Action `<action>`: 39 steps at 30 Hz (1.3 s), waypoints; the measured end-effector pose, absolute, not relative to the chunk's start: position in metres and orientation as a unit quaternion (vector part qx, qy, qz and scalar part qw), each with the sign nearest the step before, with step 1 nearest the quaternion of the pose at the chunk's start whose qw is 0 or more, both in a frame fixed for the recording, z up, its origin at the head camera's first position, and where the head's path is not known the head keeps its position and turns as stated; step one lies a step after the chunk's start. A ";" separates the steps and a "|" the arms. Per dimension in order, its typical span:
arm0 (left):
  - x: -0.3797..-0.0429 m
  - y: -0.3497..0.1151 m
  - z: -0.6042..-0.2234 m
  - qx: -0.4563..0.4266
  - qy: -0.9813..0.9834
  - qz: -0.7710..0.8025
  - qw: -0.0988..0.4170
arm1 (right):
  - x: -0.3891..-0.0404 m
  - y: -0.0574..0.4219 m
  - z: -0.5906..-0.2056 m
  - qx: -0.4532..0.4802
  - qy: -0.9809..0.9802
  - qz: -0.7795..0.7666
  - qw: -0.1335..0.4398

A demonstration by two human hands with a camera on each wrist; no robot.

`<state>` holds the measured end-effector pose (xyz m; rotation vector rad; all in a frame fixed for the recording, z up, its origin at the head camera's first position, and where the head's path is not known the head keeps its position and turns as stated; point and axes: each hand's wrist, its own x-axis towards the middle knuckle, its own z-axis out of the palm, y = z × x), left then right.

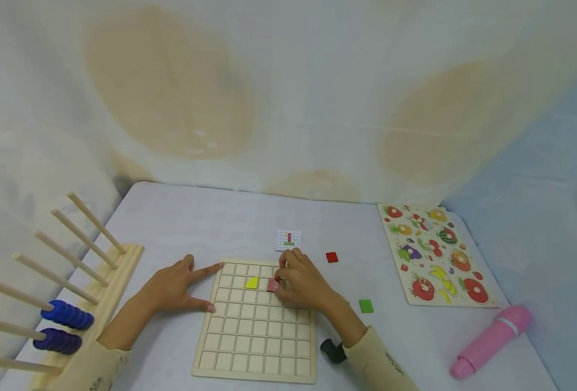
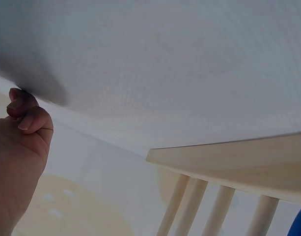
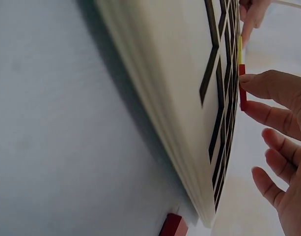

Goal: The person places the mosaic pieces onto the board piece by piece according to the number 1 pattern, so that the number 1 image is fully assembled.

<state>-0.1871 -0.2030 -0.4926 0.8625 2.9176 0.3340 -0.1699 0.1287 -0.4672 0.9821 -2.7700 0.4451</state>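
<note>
A square wooden grid board (image 1: 257, 345) lies flat on the table. My right hand (image 1: 304, 281) is over its upper right part, thumb and index finger pinching a red square tile (image 1: 271, 285); the right wrist view shows the red tile (image 3: 242, 88) between the two fingertips, at the board's surface. To its left, a yellow tile (image 1: 251, 282) sits on the grid. My left hand (image 1: 173, 283) rests at the board's left side, index finger and thumb stretched out to the edge, while its other fingers curl in, as the left wrist view shows.
Behind the board lies a small pattern card (image 1: 288, 240). A loose red tile (image 1: 332, 257) and green tile (image 1: 366, 306) lie to the right, with a fruit puzzle board (image 1: 439, 255), a pink cylinder (image 1: 490, 342) and a black object (image 1: 333, 351). A pegged wooden rack (image 1: 107, 288) stands left.
</note>
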 end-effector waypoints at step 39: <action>-0.186 -0.201 -0.488 0.274 0.954 0.107 0.054 | -0.170 0.149 -0.464 0.221 -0.951 0.210 0.059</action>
